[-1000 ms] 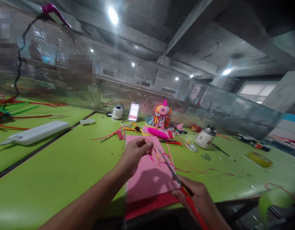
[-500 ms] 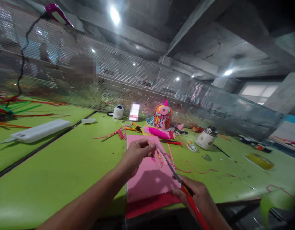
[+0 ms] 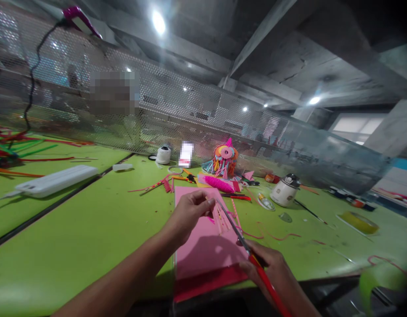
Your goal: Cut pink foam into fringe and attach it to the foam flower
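Between the thumb and fingers of my left hand (image 3: 194, 215) is a small piece of pink paper (image 3: 220, 220) whose lower part is cut into thin strips. My right hand (image 3: 269, 264) grips a pair of scissors (image 3: 262, 275) with red handles. The long metal blades point up and to the left, their tips beside the pink piece near my left fingertips. Below both hands lies a larger pink sheet (image 3: 203, 255), with a dark red strip (image 3: 210, 284) along its near edge.
Behind the sheet stand a colourful fringed paper ornament (image 3: 225, 158) and a bright pink yarn bundle (image 3: 218, 184). A white bottle with a black top (image 3: 285, 190) and a tape roll (image 3: 358, 221) are at the right. At left lies a white power strip (image 3: 58, 180).
The strips at the bottom of the pink piece now look thinner and more spread. Both hands and the scissors stay in nearly the same place.
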Action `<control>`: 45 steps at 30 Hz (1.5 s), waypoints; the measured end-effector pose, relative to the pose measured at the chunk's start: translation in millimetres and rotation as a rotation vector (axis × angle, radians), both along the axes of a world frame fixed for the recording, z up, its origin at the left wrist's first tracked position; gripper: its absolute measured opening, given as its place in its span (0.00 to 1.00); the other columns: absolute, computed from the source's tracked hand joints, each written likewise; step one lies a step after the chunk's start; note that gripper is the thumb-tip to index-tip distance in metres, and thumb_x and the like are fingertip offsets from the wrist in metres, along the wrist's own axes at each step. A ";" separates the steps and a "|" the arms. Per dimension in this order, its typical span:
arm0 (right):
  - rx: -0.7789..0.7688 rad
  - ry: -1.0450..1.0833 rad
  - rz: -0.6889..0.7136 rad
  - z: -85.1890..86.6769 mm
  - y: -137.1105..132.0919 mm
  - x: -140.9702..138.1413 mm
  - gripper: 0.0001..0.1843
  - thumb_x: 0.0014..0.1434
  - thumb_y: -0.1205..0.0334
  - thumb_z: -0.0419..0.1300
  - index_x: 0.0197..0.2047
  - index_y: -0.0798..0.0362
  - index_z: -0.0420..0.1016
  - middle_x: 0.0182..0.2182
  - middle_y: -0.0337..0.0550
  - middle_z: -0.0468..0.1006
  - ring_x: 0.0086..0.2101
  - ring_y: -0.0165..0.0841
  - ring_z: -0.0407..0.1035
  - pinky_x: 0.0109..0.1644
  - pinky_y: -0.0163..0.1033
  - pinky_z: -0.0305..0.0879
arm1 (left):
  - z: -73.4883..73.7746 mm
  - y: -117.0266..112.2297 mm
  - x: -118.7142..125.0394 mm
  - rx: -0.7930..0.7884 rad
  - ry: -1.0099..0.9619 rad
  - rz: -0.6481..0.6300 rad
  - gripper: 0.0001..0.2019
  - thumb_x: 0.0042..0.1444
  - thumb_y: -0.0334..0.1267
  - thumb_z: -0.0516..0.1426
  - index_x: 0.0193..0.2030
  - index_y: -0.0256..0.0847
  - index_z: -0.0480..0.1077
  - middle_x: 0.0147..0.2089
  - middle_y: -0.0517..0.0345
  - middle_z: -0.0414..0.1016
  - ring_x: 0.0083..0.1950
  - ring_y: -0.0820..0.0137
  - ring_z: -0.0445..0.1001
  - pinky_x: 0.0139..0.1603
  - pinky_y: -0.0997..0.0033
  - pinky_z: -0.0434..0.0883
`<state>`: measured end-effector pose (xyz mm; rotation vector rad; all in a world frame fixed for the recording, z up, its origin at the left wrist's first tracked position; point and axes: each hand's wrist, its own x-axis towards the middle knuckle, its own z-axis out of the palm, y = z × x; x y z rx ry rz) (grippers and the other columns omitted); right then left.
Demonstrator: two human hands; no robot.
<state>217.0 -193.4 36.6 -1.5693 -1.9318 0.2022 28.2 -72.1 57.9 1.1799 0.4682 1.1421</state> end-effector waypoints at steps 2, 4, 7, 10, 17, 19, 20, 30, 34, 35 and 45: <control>0.007 0.040 0.002 -0.6 0.4 -0.2 0.21 0.53 0.53 0.57 0.44 0.59 0.75 0.28 0.44 0.77 0.27 0.32 0.69 0.31 0.31 0.66 | 1.0 -0.6 -0.2 0.010 0.005 -0.007 0.08 0.48 0.37 0.60 0.26 0.34 0.68 0.23 0.61 0.67 0.25 0.77 0.65 0.30 0.74 0.65; 0.005 0.066 0.012 -0.3 0.3 -0.3 0.20 0.53 0.53 0.57 0.44 0.59 0.75 0.31 0.45 0.78 0.29 0.33 0.71 0.33 0.31 0.66 | 2.1 -1.1 -0.6 0.011 0.016 -0.010 0.08 0.49 0.37 0.60 0.26 0.34 0.69 0.23 0.61 0.67 0.25 0.76 0.65 0.30 0.73 0.65; 0.008 0.065 0.037 3.2 -1.7 -0.9 0.18 0.54 0.55 0.57 0.43 0.58 0.75 0.32 0.45 0.78 0.29 0.33 0.71 0.32 0.29 0.66 | 2.9 -1.0 -1.4 0.030 0.045 -0.015 0.08 0.49 0.37 0.60 0.26 0.34 0.69 0.22 0.61 0.66 0.25 0.76 0.65 0.30 0.73 0.65; 0.030 0.050 0.051 5.6 -4.0 -1.7 0.17 0.55 0.56 0.56 0.43 0.57 0.75 0.30 0.44 0.78 0.27 0.31 0.71 0.30 0.28 0.65 | 2.5 -0.5 -1.5 0.049 0.054 -0.026 0.08 0.49 0.37 0.60 0.26 0.34 0.69 0.23 0.61 0.66 0.25 0.76 0.64 0.31 0.72 0.65; 0.099 0.019 0.043 -8.6 0.9 0.6 0.17 0.54 0.57 0.57 0.44 0.58 0.75 0.31 0.45 0.78 0.28 0.32 0.72 0.32 0.29 0.67 | 1.4 -1.4 -0.7 -0.021 0.020 -0.047 0.08 0.48 0.36 0.60 0.25 0.34 0.67 0.23 0.61 0.65 0.25 0.77 0.64 0.30 0.73 0.65; 0.101 0.013 0.039 -9.8 2.5 0.6 0.17 0.54 0.56 0.58 0.43 0.58 0.76 0.31 0.46 0.79 0.28 0.32 0.72 0.32 0.30 0.67 | 2.1 -1.8 -1.5 -0.039 0.007 -0.061 0.08 0.48 0.35 0.61 0.25 0.34 0.67 0.23 0.62 0.65 0.25 0.77 0.64 0.30 0.74 0.64; 0.095 0.010 0.038 -8.8 2.8 0.2 0.17 0.54 0.56 0.58 0.43 0.59 0.76 0.31 0.46 0.79 0.28 0.32 0.72 0.32 0.30 0.67 | 2.5 -1.8 -2.0 -0.046 -0.001 -0.068 0.08 0.48 0.35 0.61 0.25 0.34 0.67 0.23 0.61 0.65 0.25 0.77 0.64 0.29 0.75 0.64; -0.016 0.091 0.031 0.3 -1.0 -3.5 0.19 0.54 0.53 0.56 0.43 0.57 0.75 0.23 0.40 0.72 0.22 0.29 0.63 0.25 0.30 0.61 | 3.8 0.4 -6.3 -0.141 -0.106 -0.177 0.04 0.47 0.31 0.61 0.27 0.34 0.70 0.25 0.61 0.67 0.26 0.78 0.66 0.31 0.77 0.64; -0.129 0.130 0.021 -13.9 1.4 10.2 0.23 0.53 0.48 0.55 0.43 0.56 0.74 0.21 0.38 0.70 0.20 0.28 0.61 0.23 0.30 0.58 | 4.8 6.3 -11.5 -0.113 -0.156 -0.132 0.04 0.48 0.32 0.60 0.28 0.34 0.70 0.27 0.60 0.69 0.28 0.78 0.67 0.33 0.76 0.66; -0.150 0.132 0.002 -17.1 2.8 15.2 0.23 0.53 0.48 0.55 0.44 0.57 0.74 0.21 0.38 0.70 0.20 0.29 0.61 0.23 0.30 0.58 | 5.4 8.4 -13.4 -0.109 -0.168 -0.121 0.04 0.48 0.32 0.61 0.29 0.34 0.70 0.28 0.59 0.69 0.28 0.78 0.67 0.33 0.76 0.66; -0.145 -0.113 -0.161 -24.1 42.4 41.1 0.17 0.53 0.51 0.57 0.41 0.54 0.74 0.33 0.47 0.78 0.33 0.38 0.72 0.37 0.37 0.64 | 6.9 17.2 -19.2 -0.102 -0.211 -0.172 0.04 0.47 0.30 0.62 0.31 0.35 0.71 0.28 0.60 0.71 0.28 0.78 0.69 0.33 0.77 0.68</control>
